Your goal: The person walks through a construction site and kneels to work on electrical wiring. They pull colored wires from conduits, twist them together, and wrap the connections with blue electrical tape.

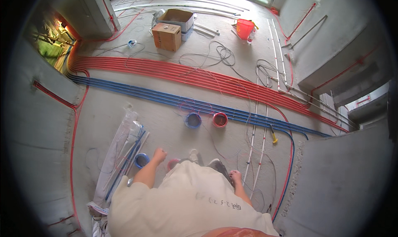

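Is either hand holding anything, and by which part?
No held thing shows in the left hand or right hand; anything small inside cannot be told.

On my pale shirt [186,191], nearest me, runs a short line of dark letters and figures, set toward the right and fading at its left end. On the brown carton [166,38], far and left of centre, I see marks too small to read.
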Demonstrator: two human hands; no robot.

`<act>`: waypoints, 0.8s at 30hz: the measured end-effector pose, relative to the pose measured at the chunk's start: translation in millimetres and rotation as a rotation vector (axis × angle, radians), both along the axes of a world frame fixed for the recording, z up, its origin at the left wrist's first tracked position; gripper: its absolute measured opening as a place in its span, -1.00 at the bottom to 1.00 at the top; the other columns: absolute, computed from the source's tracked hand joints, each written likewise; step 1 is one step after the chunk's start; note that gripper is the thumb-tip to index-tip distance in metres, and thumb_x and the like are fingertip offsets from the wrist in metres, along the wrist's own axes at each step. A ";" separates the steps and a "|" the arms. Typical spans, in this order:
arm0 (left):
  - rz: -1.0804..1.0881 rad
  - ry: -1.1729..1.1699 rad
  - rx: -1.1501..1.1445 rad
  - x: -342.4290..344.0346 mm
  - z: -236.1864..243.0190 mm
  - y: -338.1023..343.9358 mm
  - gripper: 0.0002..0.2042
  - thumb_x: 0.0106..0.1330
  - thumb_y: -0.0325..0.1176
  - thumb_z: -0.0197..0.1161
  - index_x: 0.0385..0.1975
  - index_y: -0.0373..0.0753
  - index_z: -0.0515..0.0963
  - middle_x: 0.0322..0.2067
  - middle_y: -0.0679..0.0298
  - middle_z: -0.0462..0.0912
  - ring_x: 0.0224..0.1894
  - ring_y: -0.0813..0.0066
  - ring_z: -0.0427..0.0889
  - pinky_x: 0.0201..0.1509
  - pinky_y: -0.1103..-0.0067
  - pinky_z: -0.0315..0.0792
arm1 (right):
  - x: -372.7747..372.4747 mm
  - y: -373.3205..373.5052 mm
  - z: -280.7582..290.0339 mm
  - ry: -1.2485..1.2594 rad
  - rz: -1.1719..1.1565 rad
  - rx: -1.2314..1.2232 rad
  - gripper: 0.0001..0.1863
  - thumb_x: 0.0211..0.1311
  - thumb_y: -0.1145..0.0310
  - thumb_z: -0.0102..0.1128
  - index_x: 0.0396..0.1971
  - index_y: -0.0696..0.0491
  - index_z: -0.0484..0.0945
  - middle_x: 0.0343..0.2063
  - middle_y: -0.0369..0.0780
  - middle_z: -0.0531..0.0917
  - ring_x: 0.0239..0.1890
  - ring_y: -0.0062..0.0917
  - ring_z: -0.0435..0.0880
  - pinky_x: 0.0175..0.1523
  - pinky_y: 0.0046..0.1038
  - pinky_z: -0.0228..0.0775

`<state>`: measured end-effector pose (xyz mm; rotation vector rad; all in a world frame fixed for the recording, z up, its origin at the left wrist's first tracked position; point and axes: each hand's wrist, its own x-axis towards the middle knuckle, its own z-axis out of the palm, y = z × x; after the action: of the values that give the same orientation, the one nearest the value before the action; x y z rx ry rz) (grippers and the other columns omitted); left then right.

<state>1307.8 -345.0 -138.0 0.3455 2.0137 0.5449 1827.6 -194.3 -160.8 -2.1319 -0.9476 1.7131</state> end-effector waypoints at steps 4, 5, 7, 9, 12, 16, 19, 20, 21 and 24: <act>0.143 0.039 -0.028 -10.3 -13.6 -32.6 -0.84 0.32 -0.41 0.31 -0.44 -0.38 0.58 -0.64 0.10 0.59 -0.72 0.34 0.51 -0.70 0.43 0.31 | -23.8 48.5 23.6 0.066 0.013 -0.071 -0.81 0.29 0.42 0.18 -0.16 0.17 0.60 -0.45 -0.21 0.64 -0.47 -0.51 0.61 -0.43 -0.42 0.43; 0.194 -0.016 -0.141 -8.0 -15.2 -35.4 -0.84 0.32 -0.42 0.31 -0.44 -0.38 0.58 -0.63 0.09 0.59 -0.72 0.33 0.51 -0.70 0.43 0.31 | -29.7 59.2 28.2 0.033 -0.001 -0.100 -0.80 0.27 0.42 0.17 -0.17 0.19 0.60 -0.47 -0.22 0.62 -0.47 -0.50 0.59 -0.43 -0.39 0.42; 0.184 -0.056 -0.150 0.3 -13.1 -34.7 -0.85 0.30 -0.44 0.30 -0.45 -0.39 0.59 -0.62 0.08 0.60 -0.72 0.32 0.52 -0.70 0.42 0.31 | -39.6 79.2 34.0 0.030 0.029 -0.100 -0.82 0.27 0.43 0.16 -0.18 0.17 0.59 -0.51 -0.24 0.59 -0.52 -0.51 0.56 -0.46 -0.40 0.41; 0.210 -0.099 -0.173 11.5 -4.4 -23.4 -0.87 0.28 -0.45 0.30 -0.45 -0.40 0.60 -0.61 0.06 0.61 -0.72 0.31 0.52 -0.70 0.42 0.31 | -47.3 98.1 34.0 -0.019 0.052 -0.163 -0.83 0.26 0.45 0.16 -0.21 0.17 0.62 -0.51 -0.23 0.61 -0.53 -0.50 0.57 -0.46 -0.39 0.41; 0.268 -0.081 -0.145 28.8 15.1 8.2 -0.85 0.20 -0.41 0.32 -0.40 -0.40 0.67 -0.52 0.00 0.70 -0.60 0.21 0.63 -0.56 0.34 0.45 | -59.5 133.2 20.5 -0.117 0.431 0.036 -0.85 0.24 0.45 0.18 -0.29 0.19 0.66 -0.52 -0.19 0.64 -0.51 -0.49 0.59 -0.45 -0.37 0.41; 0.147 0.137 -0.098 35.5 29.3 54.6 -0.67 0.22 -0.18 0.34 -0.24 -0.38 0.71 -0.26 -0.04 0.77 -0.18 0.10 0.75 -0.05 0.27 0.58 | -88.4 202.4 -11.1 -0.002 0.540 -0.020 -0.84 0.26 0.45 0.17 -0.27 0.22 0.64 -0.53 -0.19 0.64 -0.52 -0.49 0.59 -0.47 -0.39 0.40; 0.092 0.191 -0.100 25.6 21.6 77.9 -0.62 0.24 -0.10 0.31 -0.21 -0.34 0.72 -0.18 -0.06 0.76 -0.05 -0.05 0.72 0.07 0.23 0.54 | -123.2 265.2 -26.1 0.097 0.351 -0.257 -0.80 0.30 0.44 0.13 -0.14 0.19 0.57 -0.50 -0.22 0.61 -0.54 -0.51 0.58 -0.48 -0.48 0.41; 0.111 0.179 -0.095 21.0 17.8 82.4 -0.61 0.25 -0.07 0.30 -0.22 -0.32 0.73 -0.16 -0.07 0.76 -0.04 -0.09 0.71 0.07 0.22 0.54 | -134.6 284.9 -25.4 0.186 0.343 -0.213 -0.79 0.32 0.43 0.12 -0.10 0.17 0.54 -0.48 -0.22 0.60 -0.54 -0.52 0.59 -0.49 -0.51 0.41; 0.121 0.213 -0.066 15.4 13.9 85.8 -0.66 0.23 -0.14 0.31 -0.25 -0.32 0.74 -0.21 -0.05 0.76 -0.11 -0.01 0.73 0.01 0.26 0.55 | -148.3 305.4 -23.3 0.120 0.295 -0.186 -0.77 0.34 0.41 0.11 -0.06 0.15 0.51 -0.45 -0.23 0.59 -0.54 -0.53 0.59 -0.51 -0.55 0.41; 0.173 0.225 -0.069 -2.9 5.1 90.5 -0.76 0.19 -0.29 0.33 -0.29 -0.32 0.75 -0.31 -0.01 0.78 -0.25 0.16 0.75 -0.11 0.35 0.56 | -185.9 352.0 -7.9 0.172 0.296 -0.064 -0.85 0.41 0.38 0.11 -0.14 0.12 0.50 -0.45 -0.24 0.58 -0.55 -0.57 0.57 -0.55 -0.54 0.35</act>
<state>1304.9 -254.5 -132.9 0.1991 2.2889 0.5622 1641.7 157.6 -168.7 -1.9179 -1.2213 2.0524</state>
